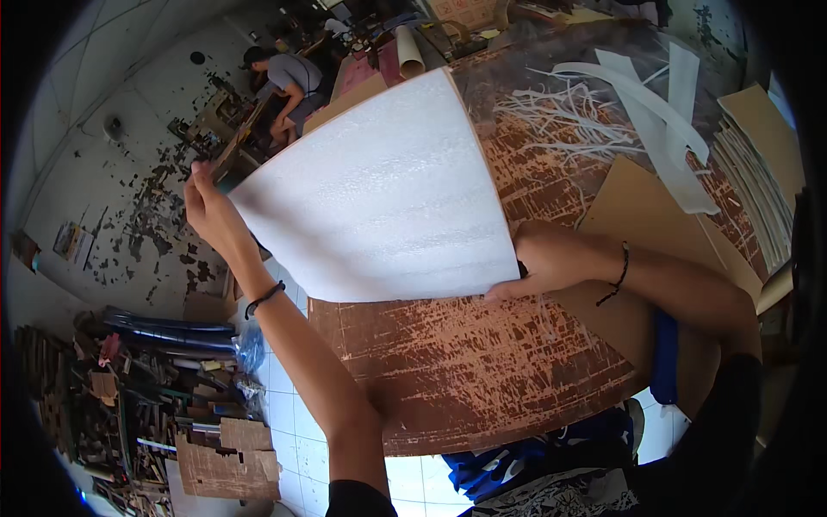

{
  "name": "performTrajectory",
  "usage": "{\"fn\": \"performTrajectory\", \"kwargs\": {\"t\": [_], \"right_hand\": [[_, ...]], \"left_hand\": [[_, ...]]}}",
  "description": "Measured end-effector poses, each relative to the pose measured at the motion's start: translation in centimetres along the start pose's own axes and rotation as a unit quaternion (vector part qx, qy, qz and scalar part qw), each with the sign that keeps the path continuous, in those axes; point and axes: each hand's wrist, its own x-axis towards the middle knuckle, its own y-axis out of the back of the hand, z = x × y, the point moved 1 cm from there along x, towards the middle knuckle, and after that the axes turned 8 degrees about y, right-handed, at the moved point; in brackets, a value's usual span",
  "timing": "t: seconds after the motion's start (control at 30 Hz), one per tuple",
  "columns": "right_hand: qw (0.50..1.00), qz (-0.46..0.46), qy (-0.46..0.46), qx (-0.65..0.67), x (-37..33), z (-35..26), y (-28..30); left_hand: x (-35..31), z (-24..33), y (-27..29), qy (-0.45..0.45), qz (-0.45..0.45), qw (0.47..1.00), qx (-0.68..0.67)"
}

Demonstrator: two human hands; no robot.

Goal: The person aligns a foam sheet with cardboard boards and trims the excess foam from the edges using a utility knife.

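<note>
A white foam sheet [388, 189] with a thin brown board edge behind it is tilted up over the worn table. My right hand [547, 258] grips its lower right corner, the thumb on the near edge. A small dark bit shows beside that thumb, too little to name. At the sheet's left corner my left hand [211, 207] is raised, with its fingers bent and close together. What those fingers hold, if anything, I cannot make out. Under the sheet lies the brown table [465, 362], its surface heavily scratched.
White offcut strips [663, 121] and a tangle of thin trimmings [573, 116] lie at the far right. Brown cardboard [629, 207] rests under my right forearm, near a stack of boards [754, 172]. Scrap [129, 388] fills the left floor. A person [293, 77] bends over work at the back.
</note>
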Motion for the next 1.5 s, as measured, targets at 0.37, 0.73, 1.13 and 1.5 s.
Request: {"fn": "performTrajectory", "kwargs": {"t": [0.37, 0.73, 1.13, 1.5], "right_hand": [[0.997, 0.03, -0.069, -0.02, -0.2, 0.4, 0.2], [0.967, 0.235, -0.099, 0.008, -0.1, -0.3, 0.8], [0.94, 0.339, 0.027, 0.003, 0.2, -1.7, 1.3], [0.925, 0.38, 0.02, -0.029, -0.1, -1.3, 1.6]], "left_hand": [[-10.6, 11.8, -4.9, -0.31, -0.386, 0.869, 0.009], [-12.1, 12.5, -5.7, -0.283, -0.385, 0.877, 0.046], [-11.8, 11.2, -6.6, -0.318, -0.349, 0.881, 0.04], [-12.4, 11.6, -6.5, -0.404, -0.335, 0.845, 0.101]]}}
